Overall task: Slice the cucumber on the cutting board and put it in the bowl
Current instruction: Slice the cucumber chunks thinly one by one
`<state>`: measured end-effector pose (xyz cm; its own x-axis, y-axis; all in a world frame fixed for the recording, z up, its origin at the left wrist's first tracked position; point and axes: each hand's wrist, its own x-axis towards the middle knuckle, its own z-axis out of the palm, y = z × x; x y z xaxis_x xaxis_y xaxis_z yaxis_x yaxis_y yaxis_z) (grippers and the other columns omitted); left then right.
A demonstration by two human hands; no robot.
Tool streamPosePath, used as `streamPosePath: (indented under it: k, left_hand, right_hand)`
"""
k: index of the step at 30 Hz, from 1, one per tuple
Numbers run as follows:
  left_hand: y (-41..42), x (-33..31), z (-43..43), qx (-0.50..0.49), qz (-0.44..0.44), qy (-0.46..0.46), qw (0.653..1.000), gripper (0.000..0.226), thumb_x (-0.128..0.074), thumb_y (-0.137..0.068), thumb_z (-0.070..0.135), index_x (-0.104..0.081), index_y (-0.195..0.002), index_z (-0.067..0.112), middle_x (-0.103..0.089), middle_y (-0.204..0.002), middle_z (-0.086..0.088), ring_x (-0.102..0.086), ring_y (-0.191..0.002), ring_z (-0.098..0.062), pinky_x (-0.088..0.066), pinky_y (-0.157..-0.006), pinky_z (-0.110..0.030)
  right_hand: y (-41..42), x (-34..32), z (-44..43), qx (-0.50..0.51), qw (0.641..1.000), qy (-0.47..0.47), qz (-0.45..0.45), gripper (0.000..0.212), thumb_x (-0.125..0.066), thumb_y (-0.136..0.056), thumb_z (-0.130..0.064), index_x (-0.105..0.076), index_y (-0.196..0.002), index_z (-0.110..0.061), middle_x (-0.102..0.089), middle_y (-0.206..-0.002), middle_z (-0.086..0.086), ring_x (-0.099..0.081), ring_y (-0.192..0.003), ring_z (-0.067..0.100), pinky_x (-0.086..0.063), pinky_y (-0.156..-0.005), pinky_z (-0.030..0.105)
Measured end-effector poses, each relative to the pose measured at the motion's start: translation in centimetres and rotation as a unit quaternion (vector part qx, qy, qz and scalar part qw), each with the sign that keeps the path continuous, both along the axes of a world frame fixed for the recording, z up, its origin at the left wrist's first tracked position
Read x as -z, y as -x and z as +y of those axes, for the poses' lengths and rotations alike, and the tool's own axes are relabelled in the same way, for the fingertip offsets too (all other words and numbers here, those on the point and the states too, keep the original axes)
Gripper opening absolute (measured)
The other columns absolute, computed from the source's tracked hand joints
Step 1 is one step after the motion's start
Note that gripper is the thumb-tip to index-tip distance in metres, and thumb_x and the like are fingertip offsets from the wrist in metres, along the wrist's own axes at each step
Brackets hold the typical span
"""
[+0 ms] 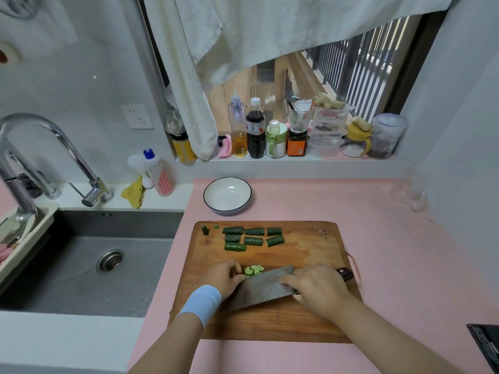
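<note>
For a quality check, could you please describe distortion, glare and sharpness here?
Head view: wide-angle distortion slants the window frame; a small glare spot sits in the bowl; the left hand holding the cucumber and the right hand gripping the cleaver look sharp.

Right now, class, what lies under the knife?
Thin slices show just past the knife, on the board. Any cucumber beneath it and the left grip is covered, so I cannot tell.

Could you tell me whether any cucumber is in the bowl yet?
No, the bowl is empty; the cucumber pieces lie on the board.
</note>
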<state>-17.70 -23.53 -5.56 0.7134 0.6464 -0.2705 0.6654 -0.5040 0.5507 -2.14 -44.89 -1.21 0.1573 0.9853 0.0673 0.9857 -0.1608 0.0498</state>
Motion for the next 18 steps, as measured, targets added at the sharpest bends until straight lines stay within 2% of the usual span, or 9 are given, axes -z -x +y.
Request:
streamPosePath:
  k: [3,6,10,13,15,18]
  left_hand:
    - [0.7,0.2,0.9,-0.053,-0.007,0.012,0.998,0.007,-0.065,-0.090,0.031,-0.059,-0.089,0.027,-0.064,-0.085,0.008,-0.059,-0.079,-0.012,-0.043,-0.070,-0.024]
    - [2.3,0.9,2.1,-0.117,-0.017,0.001,0.993,0.010,-0.058,-0.095,0.027,-0.059,-0.085,0.029,-0.068,-0.091,0.002,-0.060,-0.082,-0.018,-0.044,-0.077,-0.025]
    - [3.6,1.9,2.7,-0.143,-0.039,0.034,0.988,0.019,-0.053,-0.096,0.019,-0.063,-0.092,0.034,-0.069,-0.107,0.004,-0.061,-0.098,-0.022,-0.042,-0.089,-0.024]
    - [2.7,2.0,1.6,-0.107,-0.030,0.035,0.993,0.030,-0.051,-0.096,0.009,-0.070,-0.112,0.026,-0.063,-0.113,0.013,-0.059,-0.109,-0.018,-0.038,-0.097,-0.021]
    - [1.5,2.0,0.5,-0.106,-0.041,0.047,0.992,0.034,-0.051,-0.094,0.004,-0.069,-0.118,0.019,-0.066,-0.120,0.004,-0.060,-0.110,-0.019,-0.040,-0.097,-0.021]
    - [-0.6,2.0,-1.7,-0.103,-0.040,0.089,0.990,0.036,-0.051,-0.092,0.002,-0.066,-0.121,0.018,-0.067,-0.118,-0.001,-0.061,-0.108,-0.021,-0.042,-0.092,-0.021]
  right_hand:
    - [-0.1,-0.3,-0.3,0.007,1.000,0.003,0.013,0.030,-0.086,-0.058,-0.033,-0.063,-0.076,-0.038,-0.054,-0.056,-0.013,-0.052,-0.047,0.008,-0.040,-0.039,0.025]
    - [-0.4,-0.4,-0.8,0.028,0.999,0.015,0.030,0.013,-0.066,-0.078,-0.033,-0.064,-0.091,-0.037,-0.062,-0.068,-0.011,-0.058,-0.059,0.012,-0.046,-0.047,0.029]
    - [-1.2,-1.2,-1.4,0.079,0.993,0.036,0.084,0.030,-0.047,-0.083,-0.040,-0.064,-0.107,-0.042,-0.071,-0.087,-0.014,-0.065,-0.081,0.013,-0.048,-0.062,0.030]
    - [-1.7,-1.8,-1.9,0.127,0.982,0.046,0.134,0.033,-0.050,-0.085,-0.041,-0.066,-0.113,-0.045,-0.071,-0.097,-0.019,-0.064,-0.093,0.008,-0.047,-0.070,0.025]
    - [-2.0,-1.9,-2.3,0.167,0.969,0.056,0.175,0.031,-0.055,-0.087,-0.040,-0.069,-0.115,-0.045,-0.071,-0.105,-0.022,-0.063,-0.102,0.005,-0.044,-0.075,0.022]
    - [-2.4,-1.9,-2.9,0.242,0.938,0.059,0.242,0.026,-0.058,-0.087,-0.040,-0.071,-0.109,-0.047,-0.067,-0.114,-0.026,-0.060,-0.110,0.005,-0.047,-0.085,0.023]
